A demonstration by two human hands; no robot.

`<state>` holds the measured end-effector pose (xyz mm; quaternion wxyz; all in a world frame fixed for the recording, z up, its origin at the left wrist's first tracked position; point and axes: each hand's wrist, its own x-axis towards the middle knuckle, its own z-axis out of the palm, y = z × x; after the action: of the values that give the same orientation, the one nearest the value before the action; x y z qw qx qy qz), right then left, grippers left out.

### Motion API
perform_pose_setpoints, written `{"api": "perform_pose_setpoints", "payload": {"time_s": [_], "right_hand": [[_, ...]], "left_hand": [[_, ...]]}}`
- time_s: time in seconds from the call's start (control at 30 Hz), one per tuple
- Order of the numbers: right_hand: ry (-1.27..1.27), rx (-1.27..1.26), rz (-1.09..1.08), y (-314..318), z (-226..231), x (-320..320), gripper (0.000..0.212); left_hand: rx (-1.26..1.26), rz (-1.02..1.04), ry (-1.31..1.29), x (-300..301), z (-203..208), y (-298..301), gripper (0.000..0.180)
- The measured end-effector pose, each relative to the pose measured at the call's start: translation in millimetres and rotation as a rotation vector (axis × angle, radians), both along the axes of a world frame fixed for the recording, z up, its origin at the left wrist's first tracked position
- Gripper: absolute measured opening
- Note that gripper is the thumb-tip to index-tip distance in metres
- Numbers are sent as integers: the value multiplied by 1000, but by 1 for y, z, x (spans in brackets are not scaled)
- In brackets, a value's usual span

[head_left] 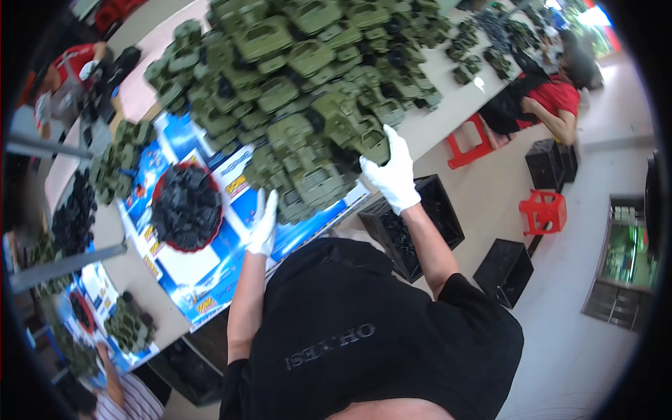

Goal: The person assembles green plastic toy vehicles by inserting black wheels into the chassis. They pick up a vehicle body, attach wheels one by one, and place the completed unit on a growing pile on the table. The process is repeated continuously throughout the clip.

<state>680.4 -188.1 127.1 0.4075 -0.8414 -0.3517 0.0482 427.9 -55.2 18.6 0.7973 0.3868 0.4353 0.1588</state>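
My left hand [264, 225], in a white glove, lies along the near left side of a big pile of olive-green plastic housings [294, 105]. Its fingers are stretched out and the palm faces the pile. On the other side my right hand [394, 171], gloved the same way, spreads thumb and fingers in a V at the end of one green housing [372, 145]. The fingertips look to be touching its edges; a firm grip does not show. Between my hands, several green housings [308, 176] lie in close rows at the table's near edge.
Left of the pile, a red round basket [219, 222] holds small black parts on a blue printed sheet [203, 269]. Black crates [437, 210] stand on the floor to my right, near a red stool [544, 212]. Co-workers sit around other parts of the table.
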Motion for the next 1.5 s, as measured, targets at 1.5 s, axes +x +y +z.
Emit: {"api": "perform_pose_setpoints", "payload": {"time_s": [1.5], "right_hand": [[410, -258, 488, 28, 39, -32, 83]], "left_hand": [[-56, 183, -3, 13, -30, 1, 90]]}}
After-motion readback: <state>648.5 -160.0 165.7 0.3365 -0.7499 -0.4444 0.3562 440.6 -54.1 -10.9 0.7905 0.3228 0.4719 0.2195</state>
